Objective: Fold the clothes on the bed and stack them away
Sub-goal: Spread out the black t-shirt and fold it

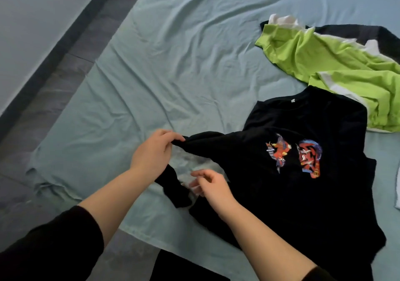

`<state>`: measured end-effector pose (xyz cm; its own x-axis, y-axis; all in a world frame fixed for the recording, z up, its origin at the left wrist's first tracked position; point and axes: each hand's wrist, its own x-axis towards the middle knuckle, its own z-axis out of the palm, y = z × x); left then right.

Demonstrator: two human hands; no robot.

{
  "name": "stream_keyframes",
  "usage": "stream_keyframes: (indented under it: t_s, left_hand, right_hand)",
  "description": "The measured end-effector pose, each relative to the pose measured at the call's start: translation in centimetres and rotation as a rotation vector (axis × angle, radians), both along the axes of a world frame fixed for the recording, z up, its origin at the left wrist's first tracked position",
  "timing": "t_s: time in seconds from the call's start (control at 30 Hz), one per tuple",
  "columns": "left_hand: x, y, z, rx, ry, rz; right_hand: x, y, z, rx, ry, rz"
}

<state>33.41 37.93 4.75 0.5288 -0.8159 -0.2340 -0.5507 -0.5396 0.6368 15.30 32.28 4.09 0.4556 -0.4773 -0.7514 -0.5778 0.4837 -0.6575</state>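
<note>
A black T-shirt (303,205) with a red and blue print on the chest lies face up at the bed's near right, collar pointing away. My left hand (154,151) pinches the end of its left sleeve and holds it lifted off the sheet. My right hand (211,185) hovers just below that sleeve, fingers loosely curled and apart, with nothing in it. A lime-green shirt (337,68) lies crumpled behind the black one, over white and dark garments.
The bed has a wrinkled pale teal sheet (184,53), bare across its left and far parts. Its left edge drops to a grey floor (43,99) and a wall. A white cloth edge (397,189) shows at the far right.
</note>
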Motion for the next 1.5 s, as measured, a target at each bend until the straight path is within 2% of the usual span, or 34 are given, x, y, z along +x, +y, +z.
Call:
stream_keyframes:
  t_s: [0.1, 0.17, 0.3, 0.43, 0.5, 0.53, 0.67, 0.7, 0.83, 0.93, 1.03, 1.13, 1.2, 1.3, 1.33, 1.4, 1.5]
  left_hand:
    - [-0.2, -0.6, -1.7, 0.372, 0.059, -0.098]
    - [-1.0, -1.3, -2.7, 0.554, 0.082, -0.178]
    - [-2.9, -3.9, -4.4, 0.526, 0.059, -0.072]
    - [-3.7, -5.8, -7.0, 0.564, -0.014, -0.003]
    - [-3.8, -5.8, -8.3, 0.581, -0.037, 0.009]
    - [-3.9, -5.6, -8.9, 0.589, -0.033, 0.012]
    - [-3.9, -4.4, -9.0, 0.479, -0.028, 0.045]
    - [-3.5, -4.3, -8.5, 0.426, -0.035, 0.079]
    - [0.8, -5.3, -6.0, 0.227, -0.071, 0.231]
    - [5.4, -7.8, -5.1, 0.13, -0.168, 0.243]
    - [8.4, -10.7, -5.8, 0.145, -0.215, 0.229]
    - [8.1, -12.0, -7.2, 0.351, -0.292, 0.186]
    - [5.6, -11.6, -7.9, 0.451, -0.403, 0.106]
    - [0.3, -10.0, -9.3, 0.314, -0.538, -0.156]
    - [-0.3, -9.0, -10.0, 0.33, -0.568, -0.257]
    - [1.6, -6.5, -11.6, 0.464, -0.496, -0.309]
    - [6.0, -4.3, -13.1, 0.653, -0.371, -0.287]
  right_hand:
    - [-2.5, -4.5, -0.8, -0.22, 0.077, 0.07]
    - [-3.4, -8.9, -1.2, -0.404, 0.122, 0.143]
    - [-2.7, -18.2, -2.6, -0.79, 0.289, 0.392]
    - [-0.2, -25.3, -5.2, -1.027, 0.462, 0.839]
    - [0.5, -26.9, -6.4, -1.025, 0.572, 1.103]
    - [0.7, -27.2, -6.8, -1.026, 0.603, 1.166]
    - [1.5, -27.4, -6.5, -1.06, 0.622, 1.206]
    - [1.7, -27.8, -6.1, -1.052, 0.563, 1.103]
    - [3.9, -31.8, -3.7, -1.059, 0.313, 0.465]
    - [5.7, -34.2, -3.3, -1.042, 0.274, 0.237]
    - [6.3, -34.8, -5.2, -0.999, 0.282, 0.166]
    - [5.6, -32.4, -7.0, -0.893, 0.272, 0.287]
    - [4.5, -28.6, -7.8, -0.966, 0.293, 0.506]
    - [2.8, -21.4, -8.8, -1.192, 0.285, 0.816]
    - [2.6, -19.8, -9.3, -1.213, 0.29, 0.929]
    - [2.5, -18.7, -10.9, -1.153, 0.375, 1.101]
    - [3.1, -19.9, -12.9, -1.034, 0.566, 1.167]
